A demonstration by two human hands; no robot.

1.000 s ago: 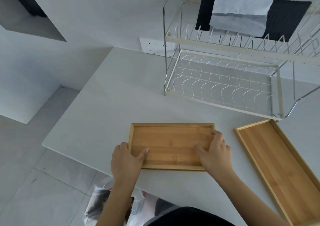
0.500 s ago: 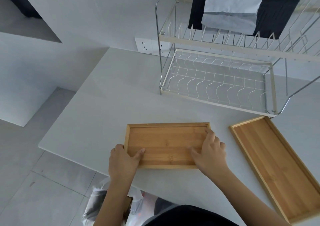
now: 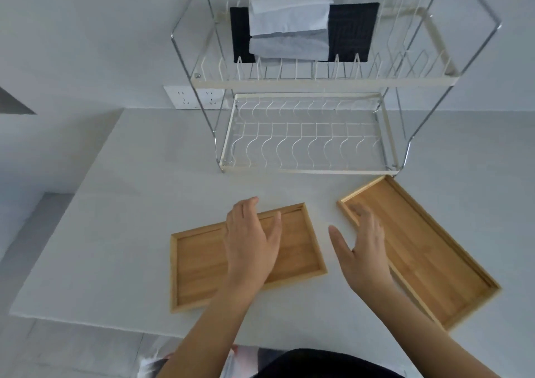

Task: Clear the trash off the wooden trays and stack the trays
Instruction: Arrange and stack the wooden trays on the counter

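Note:
Two bare wooden trays lie on the white table [image 3: 121,204]. The smaller tray [image 3: 202,264] sits near the front edge, slightly turned. My left hand [image 3: 252,241] rests flat over its middle, fingers spread toward the far rim. The larger tray [image 3: 434,253] lies angled at the right. My right hand [image 3: 362,250] hovers open over that tray's near-left corner, fingers apart, holding nothing. No trash shows on either tray.
A two-tier wire dish rack [image 3: 307,134] stands at the back of the table, with folded dark and light cloths [image 3: 289,30] on its top shelf. A wall socket [image 3: 197,96] sits behind it. A plastic bag [image 3: 156,366] shows below the table's front edge.
Both hands have let go of the smaller tray's short ends. The left hand now lies across its middle and the right hand has moved right to the larger tray. The view has shifted left.

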